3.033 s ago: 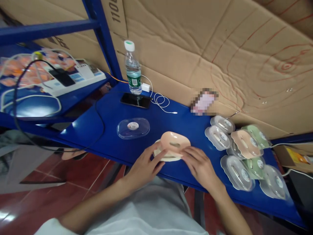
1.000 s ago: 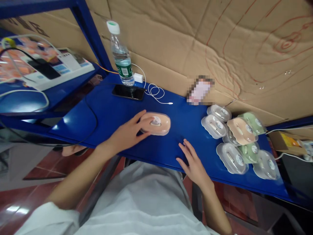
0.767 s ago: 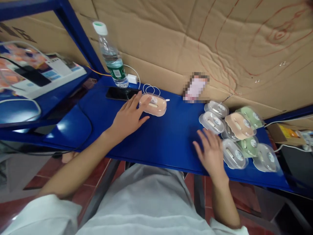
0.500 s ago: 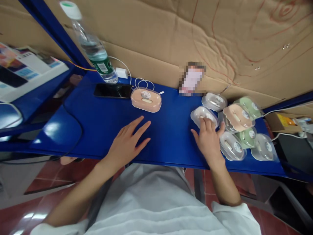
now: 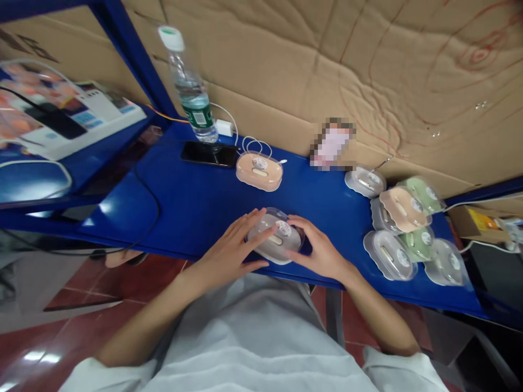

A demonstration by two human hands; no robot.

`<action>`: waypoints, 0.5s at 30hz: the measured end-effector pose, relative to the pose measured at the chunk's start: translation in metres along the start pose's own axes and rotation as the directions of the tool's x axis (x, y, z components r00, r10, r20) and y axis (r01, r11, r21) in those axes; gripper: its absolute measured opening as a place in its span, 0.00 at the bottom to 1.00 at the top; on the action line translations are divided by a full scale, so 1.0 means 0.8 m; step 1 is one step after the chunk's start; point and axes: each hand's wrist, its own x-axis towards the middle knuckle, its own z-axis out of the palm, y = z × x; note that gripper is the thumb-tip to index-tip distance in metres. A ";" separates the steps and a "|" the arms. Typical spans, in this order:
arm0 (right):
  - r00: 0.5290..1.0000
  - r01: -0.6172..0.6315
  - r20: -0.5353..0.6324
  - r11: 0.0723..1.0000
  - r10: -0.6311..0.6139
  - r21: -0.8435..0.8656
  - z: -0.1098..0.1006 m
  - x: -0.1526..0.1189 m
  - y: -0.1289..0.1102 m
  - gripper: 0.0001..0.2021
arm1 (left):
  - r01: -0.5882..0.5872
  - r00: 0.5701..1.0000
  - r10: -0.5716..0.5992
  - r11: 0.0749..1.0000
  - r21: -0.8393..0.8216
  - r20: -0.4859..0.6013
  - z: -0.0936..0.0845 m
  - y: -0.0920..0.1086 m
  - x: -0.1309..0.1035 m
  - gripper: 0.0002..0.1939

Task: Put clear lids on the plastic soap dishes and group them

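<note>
A grey oval plastic box [image 5: 269, 246] with a clear lid, a pale handle strip and a round sticker is on the blue table in front of me. My left hand [image 5: 235, 242] cups its left end, the index finger lying across the lid and the thumb along the near edge. Around the right end curl the fingers and thumb of my right hand [image 5: 316, 250]. Just beyond is a peach box [image 5: 259, 171] of the same shape. At the right is a cluster of similar boxes: a peach one [image 5: 402, 209], green ones [image 5: 419, 243] and grey ones [image 5: 390, 255].
A water bottle [image 5: 198, 111] stands at the back left, behind a black phone [image 5: 208, 154]. A white charger [image 5: 224, 128] and coiled cable lie nearby. Another phone, blurred out [image 5: 332, 144], leans on the cardboard wall [image 5: 265, 71]. A dark cable [image 5: 153, 190] crosses the table's left part.
The grey box has come from the right side to the middle, carried by my right hand. My left hand has moved right and now touches it. The view has shifted slightly.
</note>
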 end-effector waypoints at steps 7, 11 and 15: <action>0.998 -0.067 -0.042 0.926 0.055 -0.371 0.009 0.050 0.034 0.24 | 0.050 0.999 -0.048 0.994 0.097 -0.020 -0.002 -0.008 -0.054 0.23; 0.989 -0.063 -0.145 0.890 -0.004 -0.452 0.007 0.052 0.032 0.23 | 0.124 0.987 -0.110 0.986 0.114 -0.121 -0.016 -0.018 -0.068 0.20; 0.990 0.107 -0.037 0.883 -0.139 -0.457 0.010 0.042 0.003 0.23 | 0.193 0.975 -0.183 0.979 0.066 -0.127 -0.026 -0.028 -0.061 0.17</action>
